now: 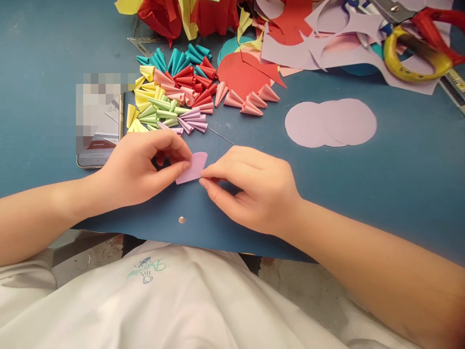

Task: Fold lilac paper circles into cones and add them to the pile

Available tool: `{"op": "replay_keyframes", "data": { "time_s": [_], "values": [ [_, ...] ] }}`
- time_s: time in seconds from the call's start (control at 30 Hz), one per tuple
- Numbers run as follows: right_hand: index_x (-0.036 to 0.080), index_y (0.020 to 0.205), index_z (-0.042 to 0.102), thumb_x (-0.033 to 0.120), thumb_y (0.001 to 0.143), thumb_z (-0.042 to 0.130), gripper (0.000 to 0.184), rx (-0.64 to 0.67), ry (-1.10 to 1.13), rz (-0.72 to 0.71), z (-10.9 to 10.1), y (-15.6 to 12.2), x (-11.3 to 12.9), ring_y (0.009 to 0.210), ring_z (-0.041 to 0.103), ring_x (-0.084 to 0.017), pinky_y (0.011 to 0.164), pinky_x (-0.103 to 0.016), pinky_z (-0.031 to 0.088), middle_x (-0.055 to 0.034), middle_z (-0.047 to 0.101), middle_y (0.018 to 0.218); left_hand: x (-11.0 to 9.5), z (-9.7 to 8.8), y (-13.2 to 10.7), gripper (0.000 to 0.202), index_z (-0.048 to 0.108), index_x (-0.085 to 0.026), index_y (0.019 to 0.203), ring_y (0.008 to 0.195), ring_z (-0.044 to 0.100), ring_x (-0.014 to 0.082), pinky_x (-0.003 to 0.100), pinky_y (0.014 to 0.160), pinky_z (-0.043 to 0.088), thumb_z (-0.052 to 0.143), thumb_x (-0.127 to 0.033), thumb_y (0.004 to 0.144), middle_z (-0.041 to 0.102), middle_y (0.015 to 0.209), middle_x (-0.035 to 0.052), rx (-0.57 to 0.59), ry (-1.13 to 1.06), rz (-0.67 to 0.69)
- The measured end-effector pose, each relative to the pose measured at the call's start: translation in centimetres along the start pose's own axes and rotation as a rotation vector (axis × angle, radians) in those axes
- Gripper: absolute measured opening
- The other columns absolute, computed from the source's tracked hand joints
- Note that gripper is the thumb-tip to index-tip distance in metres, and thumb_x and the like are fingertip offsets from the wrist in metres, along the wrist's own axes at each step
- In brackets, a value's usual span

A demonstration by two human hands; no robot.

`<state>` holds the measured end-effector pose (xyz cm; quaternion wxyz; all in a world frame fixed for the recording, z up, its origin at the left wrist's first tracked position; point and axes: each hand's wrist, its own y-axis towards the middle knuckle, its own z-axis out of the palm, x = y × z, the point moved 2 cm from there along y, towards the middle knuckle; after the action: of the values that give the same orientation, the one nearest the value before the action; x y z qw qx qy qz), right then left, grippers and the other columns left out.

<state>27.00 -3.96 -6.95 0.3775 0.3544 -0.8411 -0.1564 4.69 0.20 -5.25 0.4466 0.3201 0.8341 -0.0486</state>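
Observation:
A folded piece of lilac paper (193,167) is between my two hands, just above the blue table. My left hand (145,167) pinches its left side between thumb and fingers. At its lower right corner, the thumb and forefinger of my right hand (254,186) close on the paper's edge. Beyond my left hand lies a pile of small rolled paper cones (174,89) in teal, yellow, red, pink, green and lilac. Right of the pile, overlapping lilac paper circles (330,122) lie flat.
A phone (100,126) lies left of the cones. Yellow-handled scissors (417,55) and red-handled ones (441,29) rest on paper scraps (290,51) at the back right. Red paper circles (243,72) sit behind the cones. The table's front edge (160,241) runs before my lap.

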Motion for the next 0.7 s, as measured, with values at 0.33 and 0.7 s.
{"op": "replay_keyframes", "data": {
  "time_s": [0.33, 0.7],
  "values": [
    [0.014, 0.109, 0.077, 0.017, 0.104, 0.063, 0.015, 0.175, -0.163, -0.169, 0.7, 0.0, -1.4, 0.113, 0.066, -0.033, 0.092, -0.051, 0.061, -0.0172, 0.077, 0.124, -0.4, 0.0, 0.2, 0.019, 0.079, -0.016, 0.108, 0.103, 0.071, 0.0235, 0.038, 0.093, 0.058, 0.063, -0.025, 0.107, 0.076, 0.109, 0.0109, 0.101, 0.416, 0.093],
    [0.009, 0.136, 0.072, 0.022, 0.109, 0.056, 0.035, 0.293, -0.319, -0.167, 0.7, -0.3, -0.8, 0.120, 0.063, -0.036, 0.089, -0.050, 0.055, -0.0197, 0.075, 0.132, -0.4, -0.5, -0.8, 0.033, 0.085, -0.018, 0.111, 0.090, 0.064, 0.0223, 0.037, 0.076, 0.056, 0.055, -0.031, 0.113, 0.070, 0.106, 0.0119, 0.174, 0.610, 0.214]
  ]
}}
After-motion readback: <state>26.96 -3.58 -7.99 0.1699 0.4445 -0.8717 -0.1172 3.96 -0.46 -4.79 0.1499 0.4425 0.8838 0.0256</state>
